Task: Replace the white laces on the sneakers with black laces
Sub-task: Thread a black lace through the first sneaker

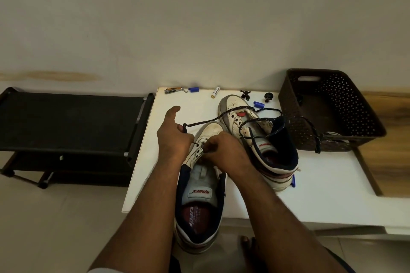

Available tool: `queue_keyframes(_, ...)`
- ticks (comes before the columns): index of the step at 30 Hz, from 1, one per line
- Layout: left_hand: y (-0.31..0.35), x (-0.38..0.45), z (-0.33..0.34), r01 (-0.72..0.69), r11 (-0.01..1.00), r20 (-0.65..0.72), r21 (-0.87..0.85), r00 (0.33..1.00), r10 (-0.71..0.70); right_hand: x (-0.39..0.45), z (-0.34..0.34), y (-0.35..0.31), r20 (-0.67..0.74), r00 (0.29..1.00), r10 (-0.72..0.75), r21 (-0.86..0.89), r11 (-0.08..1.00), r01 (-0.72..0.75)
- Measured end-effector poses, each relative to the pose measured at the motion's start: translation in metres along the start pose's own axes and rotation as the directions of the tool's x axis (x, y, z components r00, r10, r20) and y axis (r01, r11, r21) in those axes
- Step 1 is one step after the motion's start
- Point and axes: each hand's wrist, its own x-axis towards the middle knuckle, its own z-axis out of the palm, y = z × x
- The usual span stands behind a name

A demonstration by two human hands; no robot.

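Two white sneakers with navy collars lie on a white table (332, 184). The near sneaker (199, 201) points away from me, its heel over the table's front edge. My left hand (172, 137) grips a black lace (204, 122) beside its toe, index finger sticking out. My right hand (224, 150) pinches the black lace at the lower eyelets of this sneaker. The far sneaker (261, 137) lies to the right, with black lace looped loosely over it and trailing to the right past the basket's base (317, 146).
A dark perforated basket (328, 108) stands at the table's right back. Small items line the back edge: a nail clipper (174, 90), blue caps (193, 89), a battery (215, 92), black knobs (268, 96). A black shoe rack (71, 122) stands left of the table.
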Motion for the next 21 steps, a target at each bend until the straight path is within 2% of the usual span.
queue_keyframes(15, 0.0019, -0.0022, 0.0042, -0.088, 0.984, 0.029, 0.156, 0.996, 0.085, 0.0030, 0.0029, 0.0045, -0.003, 1.000, 0.004, 0.035, 0.999, -0.003)
queue_keyframes(21, -0.0022, 0.0005, 0.0044, -0.009, 0.994, 0.100, 0.107, 0.995, -0.001, 0.0030, 0.0021, 0.0045, -0.010, 1.000, -0.011, 0.034, 0.999, 0.011)
